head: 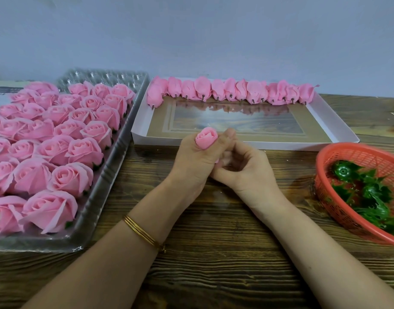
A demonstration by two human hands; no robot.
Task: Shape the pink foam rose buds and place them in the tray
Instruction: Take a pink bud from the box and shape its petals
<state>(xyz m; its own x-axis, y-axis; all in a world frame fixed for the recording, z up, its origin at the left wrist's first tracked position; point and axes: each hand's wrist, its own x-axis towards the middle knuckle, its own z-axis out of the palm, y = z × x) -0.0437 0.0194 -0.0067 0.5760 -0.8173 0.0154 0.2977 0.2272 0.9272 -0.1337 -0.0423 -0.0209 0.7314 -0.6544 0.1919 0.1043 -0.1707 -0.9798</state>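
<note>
Spanning the back, a pale wall (191, 30) meets a dark wooden tabletop (213, 253). A clear tray (91, 210) of finished roses (57, 152) lies left, a white box (236, 144) lined with buds (236, 92) behind, a red basket (356, 152) right. Over the tabletop's middle, the left hand (191, 163) curls its fingers (187, 144) round a rose bud (206, 140); the right hand (249, 170) pinches its base.

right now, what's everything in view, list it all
bud: one, pink, in left hand
roses: over thirty, pink, in clear tray
clear tray: one, clear, left
row buds: about fourteen, pink, white tray's far edge
white tray: one, white, centre back
basket: one, red, right
calyxes: several, green, in basket
table: one, dark wood, under all
bangles: few, gold, left wrist
left hand: grips bud
right hand: curled at bud's base
</note>
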